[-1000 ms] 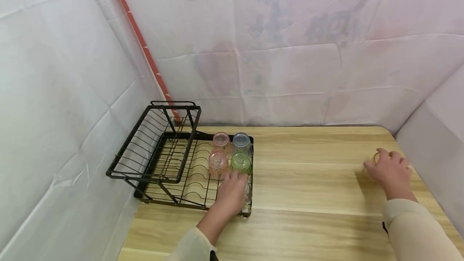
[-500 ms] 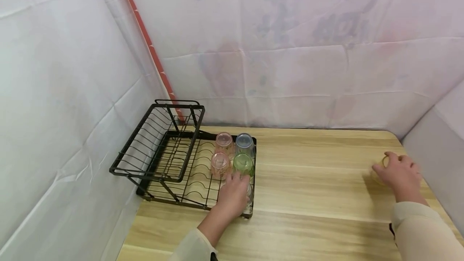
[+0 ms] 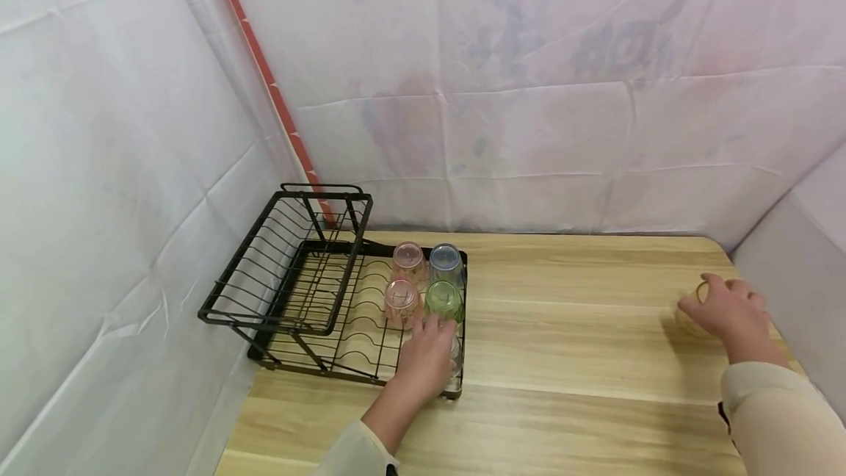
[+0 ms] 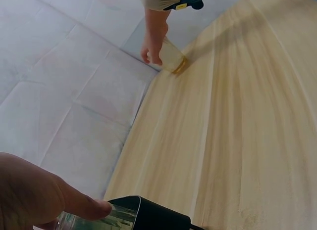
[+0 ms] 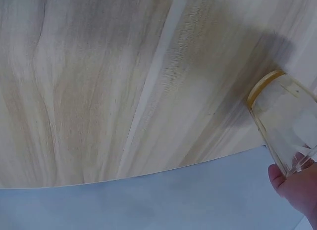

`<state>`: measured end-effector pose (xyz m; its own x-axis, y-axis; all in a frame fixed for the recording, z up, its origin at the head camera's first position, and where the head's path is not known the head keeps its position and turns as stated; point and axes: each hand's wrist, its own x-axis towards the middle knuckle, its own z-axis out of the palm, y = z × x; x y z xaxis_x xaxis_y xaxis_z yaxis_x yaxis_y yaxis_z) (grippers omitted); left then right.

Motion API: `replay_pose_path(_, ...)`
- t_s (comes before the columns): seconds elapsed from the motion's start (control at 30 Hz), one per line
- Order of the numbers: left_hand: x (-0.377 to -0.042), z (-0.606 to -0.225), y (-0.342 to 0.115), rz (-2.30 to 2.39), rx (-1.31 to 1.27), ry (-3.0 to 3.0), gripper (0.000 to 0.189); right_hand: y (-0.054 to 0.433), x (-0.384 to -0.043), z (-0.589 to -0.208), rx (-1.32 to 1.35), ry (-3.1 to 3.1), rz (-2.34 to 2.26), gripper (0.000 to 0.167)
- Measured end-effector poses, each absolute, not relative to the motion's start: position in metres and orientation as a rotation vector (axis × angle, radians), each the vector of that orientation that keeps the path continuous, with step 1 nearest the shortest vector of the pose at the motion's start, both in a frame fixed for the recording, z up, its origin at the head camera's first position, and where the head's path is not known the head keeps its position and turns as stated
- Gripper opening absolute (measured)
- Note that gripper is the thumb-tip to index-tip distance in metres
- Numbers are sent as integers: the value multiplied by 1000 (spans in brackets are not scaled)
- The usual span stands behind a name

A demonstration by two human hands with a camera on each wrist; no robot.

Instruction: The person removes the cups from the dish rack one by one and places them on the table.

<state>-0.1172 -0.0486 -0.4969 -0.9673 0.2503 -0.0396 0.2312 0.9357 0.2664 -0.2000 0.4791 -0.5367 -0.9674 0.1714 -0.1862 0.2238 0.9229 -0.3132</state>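
Observation:
My left hand [image 3: 428,358] grips a clear glass [image 3: 455,355] at the front right corner of the black dish rack [image 3: 357,374]. In the left wrist view the thumb [image 4: 89,205] lies along that glass, beside the rack's dark rim. Behind it a green glass [image 3: 444,300], two pink glasses [image 3: 402,301] and a blue glass [image 3: 446,259] stand in the rack. Far to the right, my right hand [image 3: 727,311] holds a yellow-tinted glass [image 5: 285,118] by its upper part. Its thick amber end sits at the tabletop, near the table's edge.
An upper wire tier [image 3: 284,263] rises over the rack's left side. Wood-grain tabletop [image 3: 562,336] stretches between the two hands. White sheeting [image 3: 529,145] hangs behind the table and along both sides, with a red strip [image 3: 271,87] at the back left.
The head view has shifted slightly, so the scene sits a little further right. Both hands keep their hold on their glasses, with hardly any other movement.

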Motion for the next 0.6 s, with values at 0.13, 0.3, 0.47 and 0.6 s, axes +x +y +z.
replay_pose_path(0.13,-116,-496,-50,410,371,3019,59,478,-200,-538,288,2962,-518,96)
replay_pose_path(0.3,-115,-499,-52,456,366,3017,61,475,-198,-537,251,3025,-521,96)
replay_pose_path(0.47,-113,-503,-54,508,396,3029,62,459,-197,-527,105,3127,-422,86)
replay_pose_path(0.6,-113,-504,-56,565,413,3040,62,432,-197,-519,-74,3236,-406,75)
